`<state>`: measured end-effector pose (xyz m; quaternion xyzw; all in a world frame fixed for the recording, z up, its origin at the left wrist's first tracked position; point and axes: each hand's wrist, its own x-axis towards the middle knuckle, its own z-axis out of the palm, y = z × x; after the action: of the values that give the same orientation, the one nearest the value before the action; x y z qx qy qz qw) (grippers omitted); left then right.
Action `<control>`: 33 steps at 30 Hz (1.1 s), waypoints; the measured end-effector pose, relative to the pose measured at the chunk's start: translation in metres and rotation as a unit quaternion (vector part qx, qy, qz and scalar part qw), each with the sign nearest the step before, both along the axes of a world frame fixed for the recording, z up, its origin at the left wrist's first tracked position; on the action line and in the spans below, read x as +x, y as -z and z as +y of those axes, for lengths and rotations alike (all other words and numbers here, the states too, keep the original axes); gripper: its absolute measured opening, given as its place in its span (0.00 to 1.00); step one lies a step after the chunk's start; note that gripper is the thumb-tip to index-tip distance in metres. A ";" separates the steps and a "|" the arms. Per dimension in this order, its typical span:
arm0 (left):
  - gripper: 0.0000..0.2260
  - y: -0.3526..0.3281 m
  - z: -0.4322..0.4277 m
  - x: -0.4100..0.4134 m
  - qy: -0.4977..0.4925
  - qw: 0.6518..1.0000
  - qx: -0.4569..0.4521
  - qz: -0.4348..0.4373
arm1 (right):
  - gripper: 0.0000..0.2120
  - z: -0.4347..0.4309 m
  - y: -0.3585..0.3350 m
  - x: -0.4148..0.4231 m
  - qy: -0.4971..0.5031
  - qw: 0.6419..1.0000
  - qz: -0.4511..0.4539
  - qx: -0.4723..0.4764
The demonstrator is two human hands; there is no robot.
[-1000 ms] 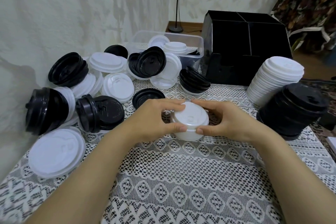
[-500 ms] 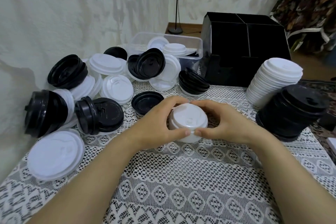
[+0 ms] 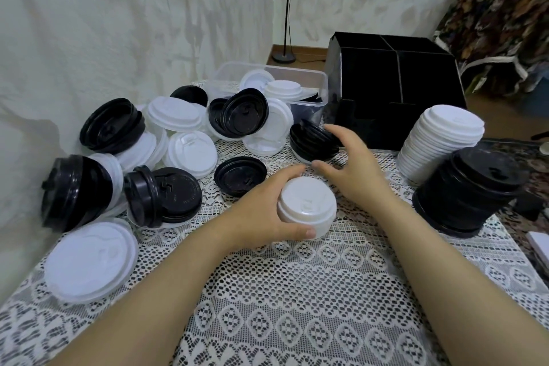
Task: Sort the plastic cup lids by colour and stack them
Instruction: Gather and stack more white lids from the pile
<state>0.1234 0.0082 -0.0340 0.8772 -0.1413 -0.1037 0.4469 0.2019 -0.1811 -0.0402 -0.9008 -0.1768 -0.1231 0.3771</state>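
The short stack of white lids is just right of the frame's centre, low over the lace-covered desk; I cannot tell whether its base rests on the cloth. My left grip is curled round its left side, thumb pressed on the near edge and fingers wrapped behind the far edge. My right grip is just above and right of it, fingers spread and holding nothing. Its forefinger reaches over a low leaning stack of black lids; whether it touches them I cannot tell.

Just left of my left grip a single black lid lies on the cloth. Beyond it, across the upper left, black and white lids lie jumbled in a loose heap, and a wide white lid lies at the lower left. At the right edge a tall white lid stack leans behind a tall black lid stack, the two touching. Behind them, at upper centre, stands a black divided box, with a clear tub holding a few lids just beside it on the left.
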 end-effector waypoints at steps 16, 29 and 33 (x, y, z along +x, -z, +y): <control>0.42 0.000 0.000 0.002 -0.001 0.999 0.028 -0.014 | 0.10 -0.019 0.001 -0.015 0.064 0.986 -0.018 0.153; 0.42 -0.002 0.001 0.002 0.002 1.000 0.027 -0.009 | 0.21 -0.024 0.005 -0.029 0.075 0.991 -0.111 -0.018; 0.42 -0.002 0.001 0.002 0.004 1.000 0.029 -0.010 | 0.15 -0.025 0.010 -0.024 0.050 0.975 -0.180 -0.124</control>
<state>0.1251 0.0089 -0.0324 0.8905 -0.1460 -0.1003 0.4192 0.1781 -0.2064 -0.0506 -0.9110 -0.2108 -0.2792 0.2182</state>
